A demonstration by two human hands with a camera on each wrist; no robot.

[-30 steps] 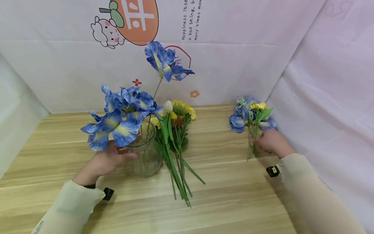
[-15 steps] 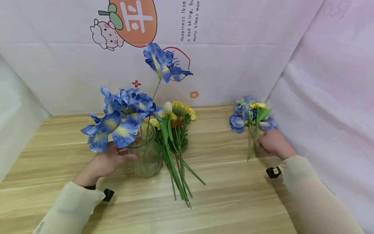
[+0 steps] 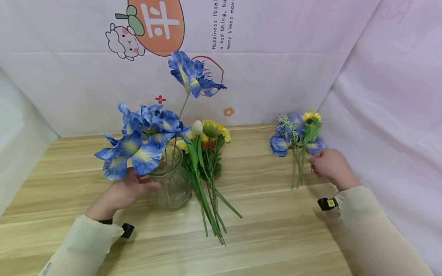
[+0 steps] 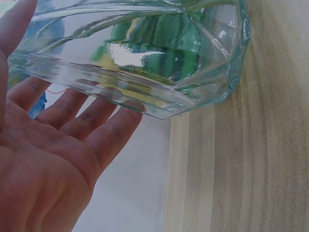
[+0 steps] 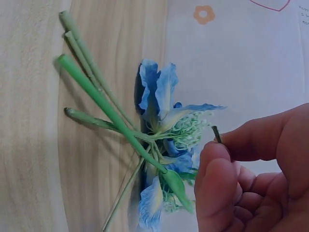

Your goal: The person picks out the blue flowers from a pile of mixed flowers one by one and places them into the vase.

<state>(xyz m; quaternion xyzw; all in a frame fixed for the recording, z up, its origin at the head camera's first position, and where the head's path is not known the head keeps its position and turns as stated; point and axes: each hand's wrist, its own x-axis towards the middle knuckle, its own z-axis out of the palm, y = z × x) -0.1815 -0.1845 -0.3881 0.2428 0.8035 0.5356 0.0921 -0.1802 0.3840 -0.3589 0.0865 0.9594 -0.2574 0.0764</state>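
One left hand (image 3: 125, 189) is at the left half of the surface (image 3: 269, 234), thumb and fingers set about one glass vase (image 3: 172, 195), holding it at its left side. The vase stands upright, nearer the far edge than the near one. In it are one tall iris (image 3: 195, 76), leaning right, and a low cluster of irises (image 3: 132, 147), at least two, overlapping too much to count.

Just right of the vase lies one mixed bunch (image 3: 207, 199), its heads towards the far edge and stems towards the near edge; one white bud (image 3: 197, 127) shows, the yellow heads overlap. A broad stretch of wood runs from there to the right bunch (image 3: 281, 143), which lies by the far right corner with blue petals and pale sprigs. Four of its stem ends show in the right wrist view; another stem runs out of frame.

One right hand (image 3: 331, 168) pinches a thin stem (image 5: 217, 134) between thumb and forefinger, near the surface's right edge. Compared with half a second ago, one yellow flower (image 3: 312, 116) sits higher over the bunch and this hand lies slightly farther right; the vase looks unmoved.
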